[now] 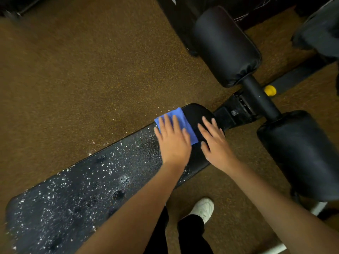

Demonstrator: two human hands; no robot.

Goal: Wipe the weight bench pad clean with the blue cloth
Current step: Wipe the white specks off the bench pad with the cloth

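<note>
The black weight bench pad (88, 189) runs from the lower left up to the middle of the view. White specks and wet patches cover most of it. The narrow end beyond the cloth looks plain black. A folded blue cloth (180, 119) lies near that narrow end. My left hand (173, 139) presses flat on the cloth with straight fingers. Beside it, my right hand (214, 140) rests flat on the bare pad with fingers spread, just right of the cloth.
Two black roller pads (225, 46) (300, 154) sit on a bar beyond the bench end, joined by the black frame (238, 110). A yellow knob (270, 90) shows by the frame. Brown speckled floor (82, 74) lies to the left. My white shoe (204, 208) is below.
</note>
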